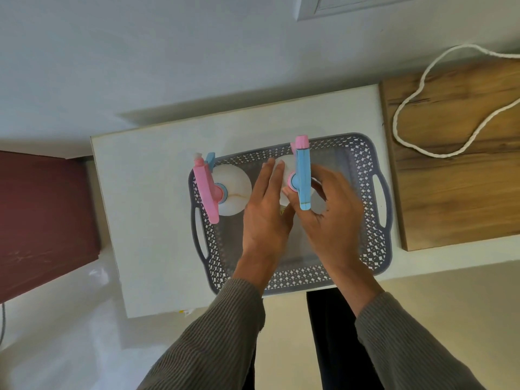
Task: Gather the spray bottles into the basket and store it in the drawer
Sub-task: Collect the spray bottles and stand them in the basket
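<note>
A grey perforated basket (pixel 374 243) with side handles sits on a white cabinet top (pixel 152 215). Inside it at the left stands a white spray bottle with a pink head (pixel 206 190). A second white spray bottle with a blue head (pixel 304 175) stands upright in the basket's middle. My left hand (pixel 264 212) lies flat against this bottle's left side, fingers extended. My right hand (pixel 332 212) wraps around its right side under the blue head. Both hands hold it, and most of its body is hidden behind them.
A wooden surface (pixel 455 192) adjoins the cabinet on the right, with a white cord (pixel 416 91) looped on it. A dark red panel (pixel 42 220) lies at the left. A white wall is behind. My dark trouser legs stand below the cabinet's front edge.
</note>
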Motion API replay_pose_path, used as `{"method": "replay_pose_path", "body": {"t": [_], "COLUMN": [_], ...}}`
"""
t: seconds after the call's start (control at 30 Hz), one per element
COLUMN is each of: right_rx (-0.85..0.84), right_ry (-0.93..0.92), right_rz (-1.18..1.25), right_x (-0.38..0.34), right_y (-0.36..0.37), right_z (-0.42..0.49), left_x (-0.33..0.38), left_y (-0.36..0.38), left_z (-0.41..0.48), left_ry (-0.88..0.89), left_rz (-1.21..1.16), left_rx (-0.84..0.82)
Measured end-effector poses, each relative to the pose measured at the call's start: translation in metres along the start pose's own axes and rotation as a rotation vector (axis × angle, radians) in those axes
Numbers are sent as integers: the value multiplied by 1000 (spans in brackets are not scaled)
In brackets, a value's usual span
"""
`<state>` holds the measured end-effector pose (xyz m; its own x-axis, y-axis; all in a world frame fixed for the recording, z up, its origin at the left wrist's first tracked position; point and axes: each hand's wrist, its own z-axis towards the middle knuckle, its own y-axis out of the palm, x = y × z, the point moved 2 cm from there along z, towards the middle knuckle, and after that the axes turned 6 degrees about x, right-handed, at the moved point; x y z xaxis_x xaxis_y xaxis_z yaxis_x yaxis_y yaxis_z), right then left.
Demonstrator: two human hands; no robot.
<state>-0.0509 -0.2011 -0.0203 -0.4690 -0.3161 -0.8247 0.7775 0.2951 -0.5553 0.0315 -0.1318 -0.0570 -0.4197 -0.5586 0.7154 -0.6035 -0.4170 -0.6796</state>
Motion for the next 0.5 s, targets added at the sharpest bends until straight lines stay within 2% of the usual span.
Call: {"method": "replay_pose_path", "body": {"t": [0.17, 0.37, 0.5], "right_rx": [-9, -106, -167], "right_ry": [28, 149, 175], "right_rz": [-22, -10, -116], "right_x": [-1, 1, 17], "right_y": [0, -6, -25], "right_z": [-2, -1, -8], "left_x": [-1, 2, 13], "left_y": [2, -2, -6], "left_z": [-2, -1, -20], "left_ry": [-17, -23, -16], "left_rz": [1, 72, 62], "left_rx": [-11, -37, 36]}}
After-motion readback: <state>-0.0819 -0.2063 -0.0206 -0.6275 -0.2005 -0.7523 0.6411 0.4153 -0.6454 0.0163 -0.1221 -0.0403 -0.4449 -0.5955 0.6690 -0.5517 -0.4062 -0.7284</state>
